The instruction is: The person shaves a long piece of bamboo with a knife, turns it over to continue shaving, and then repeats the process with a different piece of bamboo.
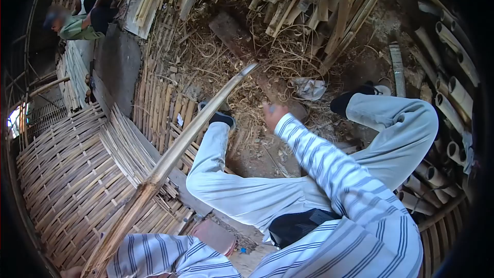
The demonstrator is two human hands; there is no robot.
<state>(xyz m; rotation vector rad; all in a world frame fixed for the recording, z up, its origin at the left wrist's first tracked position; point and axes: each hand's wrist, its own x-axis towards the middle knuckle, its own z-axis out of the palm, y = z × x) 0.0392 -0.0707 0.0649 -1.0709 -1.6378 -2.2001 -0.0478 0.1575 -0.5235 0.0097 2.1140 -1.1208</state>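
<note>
As it slants up from the sitter's left side, a long split-bamboo pole point(169, 159) reaches past the left shin, its pale tip above the litter of shavings point(203, 64) on the floor. I'd judge it light for its length and stiff, with a little spring towards the thinner tip; the pale face looks smooth enough to slide in the palm, and the rougher, browner butt could well give splinters. The best hold, I think, is at the butt or just behind the thick node, keeping fingers off the split edges. The left hand point(72, 272) is at the edge of view beside that butt, too cut off for me to tell whether it grips. The right hand point(276, 117), apart from the pole, has its fingers bent; something small and grey shows there, but blur keeps me from saying whether it is held. Near that hand lies a crumpled clear plastic bag point(309, 88). Farther out are a woven bamboo panel point(62, 185) on the left, split bamboo lengths point(337, 13) ahead, bamboo tubes point(459, 95) on the right, and another person point(80, 28) in the far left corner.
</note>
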